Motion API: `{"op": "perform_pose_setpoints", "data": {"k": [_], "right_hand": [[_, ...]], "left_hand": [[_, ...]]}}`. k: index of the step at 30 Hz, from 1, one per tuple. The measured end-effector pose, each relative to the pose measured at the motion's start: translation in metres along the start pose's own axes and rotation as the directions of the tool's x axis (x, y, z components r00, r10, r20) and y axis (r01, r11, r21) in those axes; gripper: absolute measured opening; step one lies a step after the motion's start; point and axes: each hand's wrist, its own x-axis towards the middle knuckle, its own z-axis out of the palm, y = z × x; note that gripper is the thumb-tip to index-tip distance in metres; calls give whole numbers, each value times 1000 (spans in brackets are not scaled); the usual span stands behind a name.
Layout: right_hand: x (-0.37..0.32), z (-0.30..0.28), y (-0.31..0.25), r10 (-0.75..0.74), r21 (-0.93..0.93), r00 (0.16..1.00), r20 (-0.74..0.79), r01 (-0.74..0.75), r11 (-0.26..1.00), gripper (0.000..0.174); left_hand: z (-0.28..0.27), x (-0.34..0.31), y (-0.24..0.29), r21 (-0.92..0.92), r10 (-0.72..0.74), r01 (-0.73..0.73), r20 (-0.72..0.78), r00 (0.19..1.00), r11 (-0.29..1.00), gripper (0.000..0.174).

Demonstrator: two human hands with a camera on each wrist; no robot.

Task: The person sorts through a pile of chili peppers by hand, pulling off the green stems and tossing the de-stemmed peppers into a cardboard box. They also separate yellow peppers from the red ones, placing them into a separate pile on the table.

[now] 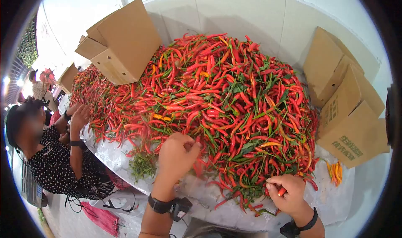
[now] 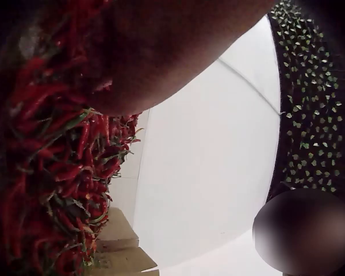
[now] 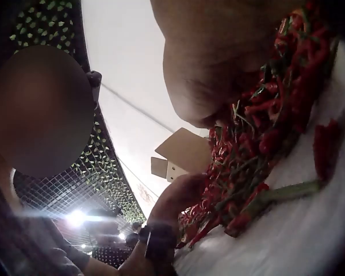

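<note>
Red chili peppers (image 1: pixel 209 100) with green stems lie in a large heap. My left hand (image 1: pixel 178 156) is above the heap's near edge, fingers bent toward the thumb; a blurred red shape shows just below the fingertips, and whether the hand holds it I cannot tell. At the lower right, my right hand (image 1: pixel 288 193) grips a red pepper (image 1: pixel 282 192), its end showing between thumb and curled fingers. In the left wrist view, the left hand (image 2: pixel 161 52) hides its own fingertips. The right wrist view shows the right hand (image 3: pixel 213 63) beside the heap, fingertips hidden.
Cardboard boxes stand at the upper left (image 1: pixel 130 45) and right (image 1: pixel 351 112). Green stems (image 1: pixel 142 166) lie left of my left hand, orange peppers (image 1: pixel 335 173) at the right on the pale sheet. Another person (image 1: pixel 63 162) sits at the left edge, hands by the heap.
</note>
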Motion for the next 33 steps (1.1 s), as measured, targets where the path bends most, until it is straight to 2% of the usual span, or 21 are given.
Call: {"op": "perform_pose_setpoints", "data": {"k": [3, 6, 9, 10, 13, 14, 17, 18, 21, 22, 25, 26, 29, 30, 31, 33], "right_hand": [[0, 0, -1, 6, 1, 1000, -3, -6, 1000, 13], [0, -1, -2, 88, 48, 996, -4, -88, 995, 14], [1, -5, -1, 160, 161, 987, 0, -158, 974, 19], [-1, -6, 0, 184, 205, 983, 2, -180, 962, 21], [2, -9, -3, 279, 361, 959, -47, -244, 900, 26], [0, -9, 1, 334, 407, 941, -49, -287, 868, 29], [1, -12, 9, 408, 425, 912, -34, -356, 832, 30], [4, -15, 7, 416, 343, 909, -20, -385, 857, 27], [3, -12, 14, 214, 179, 970, -114, -192, 965, 21], [6, -14, 13, 125, 90, 976, -181, -110, 990, 18], [5, -30, 9, 179, -12, 953, -245, -187, 982, 19], [8, -38, 5, 113, -146, 941, -318, -166, 975, 18], [2, -79, -10, 118, -428, 896, -428, -317, 847, 15], [-8, -92, -16, 159, -454, 862, -481, -400, 796, 15], [-15, -103, -18, 190, -462, 831, -523, -464, 756, 15], [-50, -130, -8, 225, -614, 884, -409, -449, 649, 19]], "left_hand": [[-15, 1, 14, -202, -59, 55, -11, 998, 978, 10], [-22, 2, 40, -582, -96, 178, 169, 981, 793, 9], [-14, 0, 70, -685, -10, 174, 237, 971, 707, 11], [-1, -3, 80, -787, 49, 167, 243, 969, 594, 12], [38, -16, 95, -761, 109, 346, 476, 873, 549, 13], [47, -21, 98, -769, 144, 404, 531, 835, 495, 14], [75, -43, 96, -727, 172, 361, 546, 820, 584, 16], [70, -43, 98, -649, 230, 180, 495, 838, 739, 16], [60, -37, 99, -482, 409, -227, 314, 857, 846, 12], [62, -38, 96, -515, 342, -159, 285, 895, 843, 12], [52, -32, 94, -485, 287, -214, 82, 954, 848, 13], [52, -29, 88, -421, 296, -261, 19, 955, 869, 12], [48, -23, 78, -264, 243, -244, -38, 969, 933, 13], [48, -23, 79, -325, 176, -177, -33, 984, 929, 14], [51, -23, 81, -352, 223, -225, -48, 974, 909, 14], [53, -23, 80, -325, 280, -305, -121, 952, 895, 13]]}}
